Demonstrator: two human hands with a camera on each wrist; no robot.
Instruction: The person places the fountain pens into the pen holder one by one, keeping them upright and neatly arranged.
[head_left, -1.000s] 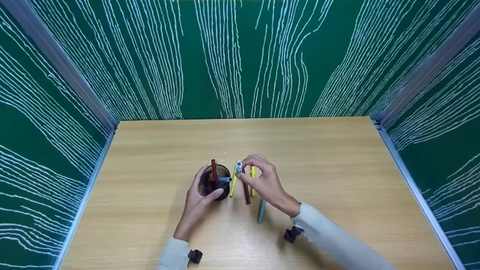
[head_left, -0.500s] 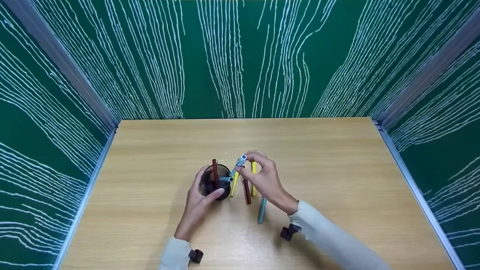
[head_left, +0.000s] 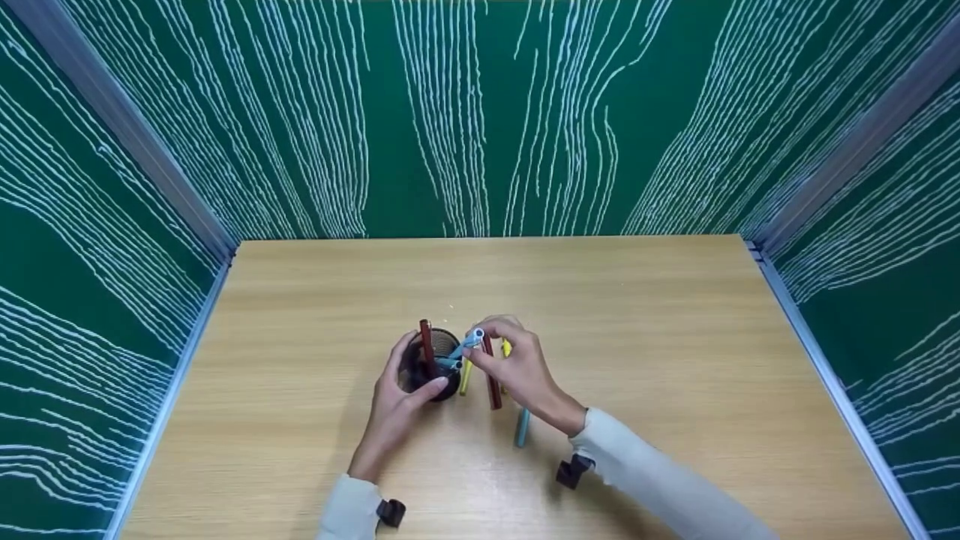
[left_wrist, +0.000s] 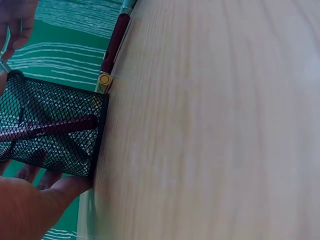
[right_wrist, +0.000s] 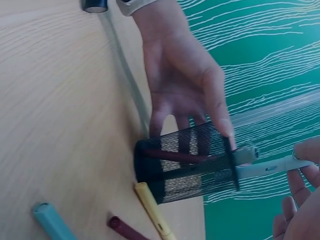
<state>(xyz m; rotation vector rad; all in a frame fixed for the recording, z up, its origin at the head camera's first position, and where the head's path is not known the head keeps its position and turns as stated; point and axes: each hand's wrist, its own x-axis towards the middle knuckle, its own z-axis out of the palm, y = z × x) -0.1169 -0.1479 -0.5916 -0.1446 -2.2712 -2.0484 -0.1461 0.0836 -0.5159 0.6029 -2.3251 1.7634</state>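
My left hand (head_left: pixel 396 405) holds a black mesh pen cup (right_wrist: pixel 180 142) upright on the table, fingers and thumb curled round its sides. A dark red pen (head_left: pixel 427 343) and a teal pen (right_wrist: pixel 245 154) stand tilted inside the cup. Above the rim, my right hand (head_left: pixel 517 367) pinches the upper end of a light blue pen (right_wrist: pixel 265 168) between thumb and fingers. That pen leans, and its lower end reaches into the mouth of the cup.
Right of the cup lie a yellow pen (head_left: pixel 465 380), a dark red pen (head_left: pixel 493 391), another yellow pen (head_left: pixel 507 347), partly behind the right hand, and a teal pen (head_left: pixel 523 429). Green panels with white lines (head_left: pixel 495 120) border the wooden table (head_left: pixel 637 300).
My right hand has tilted the light blue pen and brought it left and down, its lower end now in the cup's mouth. The left hand and cup have stayed put.
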